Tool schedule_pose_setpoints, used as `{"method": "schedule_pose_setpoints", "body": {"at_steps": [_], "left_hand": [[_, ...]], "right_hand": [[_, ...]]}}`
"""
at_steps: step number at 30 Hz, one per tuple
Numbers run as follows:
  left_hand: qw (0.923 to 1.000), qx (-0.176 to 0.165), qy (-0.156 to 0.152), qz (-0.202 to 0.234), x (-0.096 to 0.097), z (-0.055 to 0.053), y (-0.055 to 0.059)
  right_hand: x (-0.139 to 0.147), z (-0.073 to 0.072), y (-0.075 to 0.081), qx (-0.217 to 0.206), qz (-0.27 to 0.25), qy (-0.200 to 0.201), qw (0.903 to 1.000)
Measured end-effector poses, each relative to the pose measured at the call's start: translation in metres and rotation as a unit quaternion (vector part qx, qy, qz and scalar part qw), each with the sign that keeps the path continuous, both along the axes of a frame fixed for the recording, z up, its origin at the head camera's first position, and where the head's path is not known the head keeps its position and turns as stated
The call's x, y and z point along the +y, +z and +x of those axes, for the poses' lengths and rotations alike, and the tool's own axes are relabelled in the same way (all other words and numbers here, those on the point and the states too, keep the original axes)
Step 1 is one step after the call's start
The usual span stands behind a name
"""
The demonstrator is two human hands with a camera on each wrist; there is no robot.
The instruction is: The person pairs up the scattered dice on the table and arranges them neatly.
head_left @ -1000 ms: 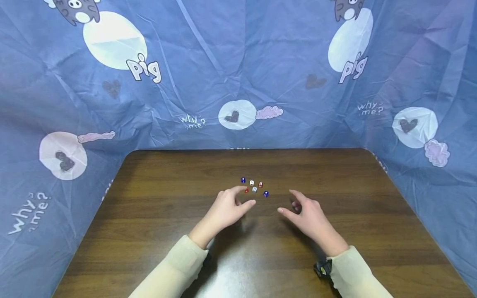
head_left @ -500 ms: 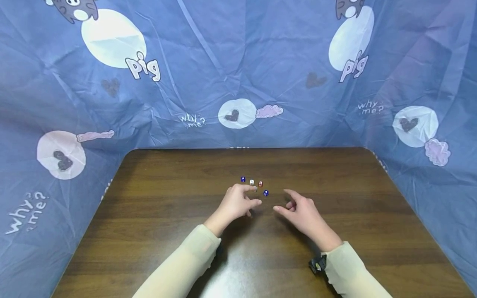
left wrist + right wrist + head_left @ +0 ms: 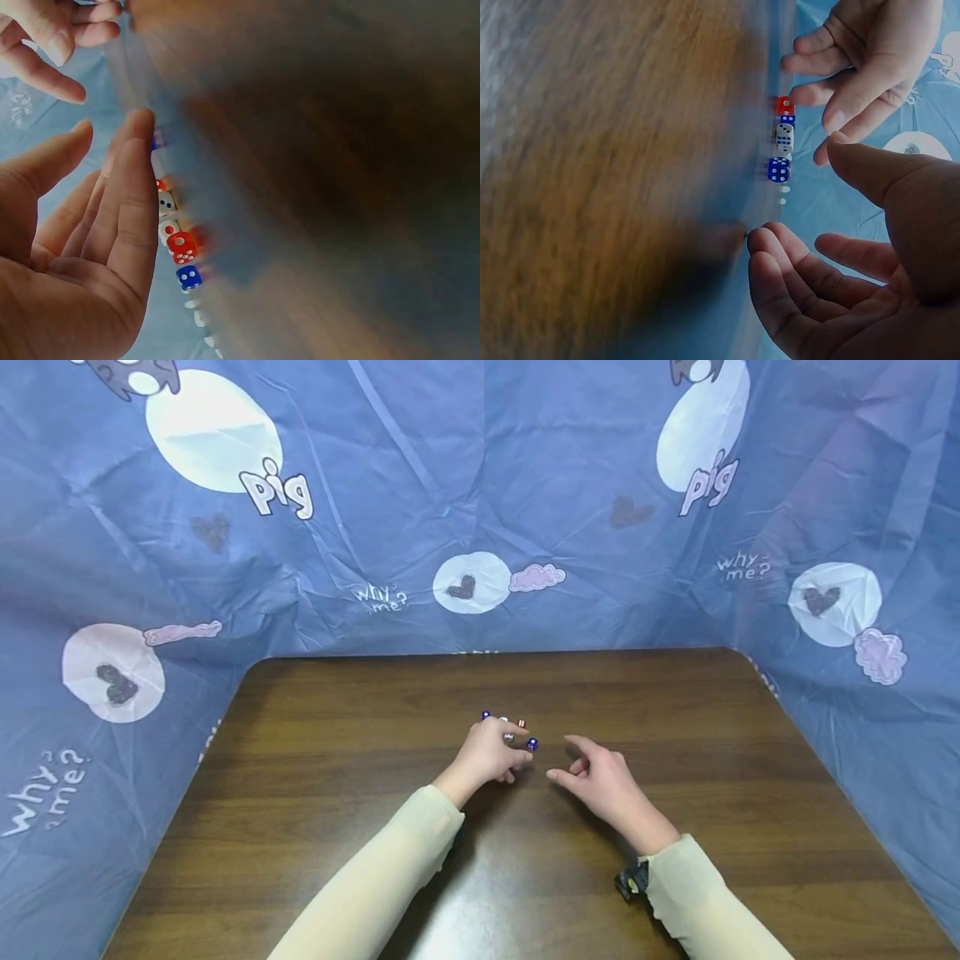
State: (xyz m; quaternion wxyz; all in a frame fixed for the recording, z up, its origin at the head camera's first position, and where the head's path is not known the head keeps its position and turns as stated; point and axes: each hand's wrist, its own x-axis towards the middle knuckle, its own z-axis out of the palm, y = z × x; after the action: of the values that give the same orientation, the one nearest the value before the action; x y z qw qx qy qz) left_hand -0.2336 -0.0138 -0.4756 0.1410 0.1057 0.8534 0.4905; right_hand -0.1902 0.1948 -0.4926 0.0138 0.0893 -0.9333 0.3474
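Several small dice lie in a loose cluster on the brown table. In the head view, a blue die (image 3: 532, 743) sits just right of my left hand (image 3: 483, 753), with a white die (image 3: 508, 737) between its thumb and forefinger in this view. A red die (image 3: 522, 724) and another blue die (image 3: 486, 715) show beyond the fingers. A second red die (image 3: 182, 246) stands out in the left wrist view. Both hands hold nothing, fingers relaxed and thumbs apart from them. My right hand (image 3: 606, 779) hovers to the right of the dice, its fingertips pointing toward the left hand.
Wood-grain table (image 3: 675, 710) spreads around the dice on all sides. Blue printed cloth (image 3: 600, 468) hangs behind it and along both sides. A black device (image 3: 632, 882) is strapped at the right wrist by the sleeve cuff.
My left hand has moved right and slightly forward over the cluster, hiding the nearer red die in the head view. My right hand has drifted a little left. The head view has shifted slightly.
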Motion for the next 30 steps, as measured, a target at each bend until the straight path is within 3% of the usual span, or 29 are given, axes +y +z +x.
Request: {"method": "schedule_pose_setpoints", "body": {"at_steps": [7,13,20,30], "left_hand": [[0.9992,-0.036,0.015,-0.008,0.004,-0.013,0.002],[0.9978,-0.063,0.019,-0.006,0.006,-0.023,-0.008],[0.9984,-0.056,0.002,-0.012,0.008,-0.028,-0.016],[0.9983,-0.058,0.004,-0.005,0.01,-0.034,-0.02]], "right_hand": [[-0.003,-0.004,0.003,-0.005,0.002,0.0,1.0],[-0.001,-0.005,0.004,-0.021,0.006,-0.008,0.9997],[-0.001,-0.004,-0.001,-0.012,0.003,-0.009,0.9999],[0.001,-0.001,0.003,0.007,-0.003,-0.01,0.9999]]}}
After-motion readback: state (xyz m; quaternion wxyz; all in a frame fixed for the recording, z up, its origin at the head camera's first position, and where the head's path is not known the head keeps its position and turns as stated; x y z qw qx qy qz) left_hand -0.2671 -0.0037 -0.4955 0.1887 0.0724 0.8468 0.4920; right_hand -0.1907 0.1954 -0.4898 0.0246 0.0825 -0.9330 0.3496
